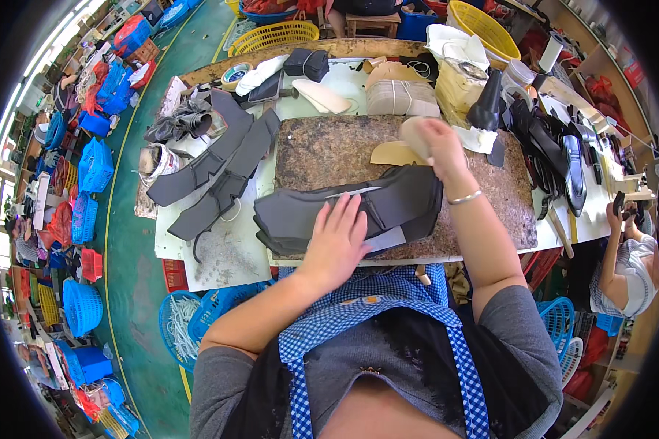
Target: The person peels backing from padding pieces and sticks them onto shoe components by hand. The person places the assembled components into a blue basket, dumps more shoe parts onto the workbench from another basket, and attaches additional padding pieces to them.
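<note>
Fingers [346, 212] of the left hand [335, 241] lie spread flat on the dark grey leather piece [344, 208] at frame centre; the right hand [436, 146] grips a tan pad [412, 134] above the worktop [329, 146].

I've got open stone slab [322, 150] ahead of the dark leather piece [344, 208]; stacked grey strips [212, 172] crowd the left, black tools [556, 150] block the right.
</note>
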Demonstrator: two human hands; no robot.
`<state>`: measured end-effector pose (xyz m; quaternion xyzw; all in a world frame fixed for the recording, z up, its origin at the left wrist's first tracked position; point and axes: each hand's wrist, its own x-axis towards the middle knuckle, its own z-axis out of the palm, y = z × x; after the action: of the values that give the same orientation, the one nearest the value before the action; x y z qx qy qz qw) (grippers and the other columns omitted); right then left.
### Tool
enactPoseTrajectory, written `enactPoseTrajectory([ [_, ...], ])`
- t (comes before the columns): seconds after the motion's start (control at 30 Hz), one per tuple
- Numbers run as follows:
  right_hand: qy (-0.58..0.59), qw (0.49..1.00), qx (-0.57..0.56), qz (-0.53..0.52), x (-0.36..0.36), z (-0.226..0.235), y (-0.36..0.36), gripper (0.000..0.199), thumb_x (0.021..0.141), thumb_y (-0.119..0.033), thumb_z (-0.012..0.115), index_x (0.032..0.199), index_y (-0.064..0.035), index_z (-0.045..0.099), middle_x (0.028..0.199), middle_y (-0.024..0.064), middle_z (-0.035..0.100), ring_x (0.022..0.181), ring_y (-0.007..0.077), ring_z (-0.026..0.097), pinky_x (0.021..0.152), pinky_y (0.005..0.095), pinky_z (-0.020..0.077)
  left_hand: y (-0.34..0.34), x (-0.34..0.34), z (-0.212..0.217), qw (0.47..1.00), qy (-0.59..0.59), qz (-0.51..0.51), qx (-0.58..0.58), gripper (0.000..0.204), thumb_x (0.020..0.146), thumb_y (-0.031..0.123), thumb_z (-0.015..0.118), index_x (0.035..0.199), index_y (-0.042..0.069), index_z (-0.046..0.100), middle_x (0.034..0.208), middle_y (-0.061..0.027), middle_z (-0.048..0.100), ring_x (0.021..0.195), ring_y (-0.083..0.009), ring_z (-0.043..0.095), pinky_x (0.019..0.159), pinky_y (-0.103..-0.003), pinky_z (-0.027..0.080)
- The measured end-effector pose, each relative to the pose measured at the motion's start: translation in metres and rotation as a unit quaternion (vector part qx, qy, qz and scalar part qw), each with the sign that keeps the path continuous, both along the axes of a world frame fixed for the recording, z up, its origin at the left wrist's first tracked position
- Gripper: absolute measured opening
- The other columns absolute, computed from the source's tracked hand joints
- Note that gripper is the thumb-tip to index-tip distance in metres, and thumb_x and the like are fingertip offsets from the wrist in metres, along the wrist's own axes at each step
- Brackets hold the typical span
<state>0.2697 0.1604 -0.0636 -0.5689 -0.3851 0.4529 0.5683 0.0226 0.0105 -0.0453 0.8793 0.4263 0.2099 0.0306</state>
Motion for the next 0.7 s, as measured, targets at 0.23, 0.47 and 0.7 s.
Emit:
enactPoseTrajectory([
  [0.23, -0.436, 0.784, 0.395, -0.2, -0.007, 0.09, -0.059, 0.017, 0.078, 0.0, 0.066, 0.094, -0.0044, 0.072, 0.084, 0.0078, 0.066, 0.075, 0.0229, 0.061, 0.071, 0.0336, 0.0501, 0.014, -0.002, 0.023, 0.959, -0.278, -0.012, -0.046, 0.038, 0.081, 0.012, 0.071, 0.113, 0.001, 0.052, 0.117, -0.0177, 0.059, 0.11, -0.0285, 0.057, 0.094, -0.037, 0.044],
  [0.47, -0.337, 0.779, 0.526, 0.046, -0.081, 0.079, -0.098, 0.024, 0.066, 0.003, 0.07, 0.09, -0.0011, 0.067, 0.088, 0.011, 0.064, 0.077, 0.0279, 0.06, 0.067, 0.0349, 0.0509, 0.028, 0.031, 0.057, 0.688, -0.668, -0.05, -0.28, 0.009, 0.095, 0.007, 0.059, 0.097, 0.002, 0.052, 0.09, 0.0005, 0.056, 0.086, -0.0037, 0.055, 0.075, -0.018, 0.045],
  [0.7, -0.337, 0.744, 0.575, 0.055, -0.087, 0.092, -0.082, 0.02, 0.07, 0.002, 0.071, 0.089, -0.0012, 0.067, 0.089, 0.0112, 0.065, 0.077, 0.0285, 0.062, 0.068, 0.0346, 0.0516, 0.033, 0.029, 0.06, 0.629, -0.733, -0.043, -0.256, 0.015, 0.093, 0.006, 0.061, 0.105, -0.003, 0.061, 0.096, -0.0034, 0.063, 0.084, -0.0058, 0.056, 0.075, -0.019, 0.045],
])
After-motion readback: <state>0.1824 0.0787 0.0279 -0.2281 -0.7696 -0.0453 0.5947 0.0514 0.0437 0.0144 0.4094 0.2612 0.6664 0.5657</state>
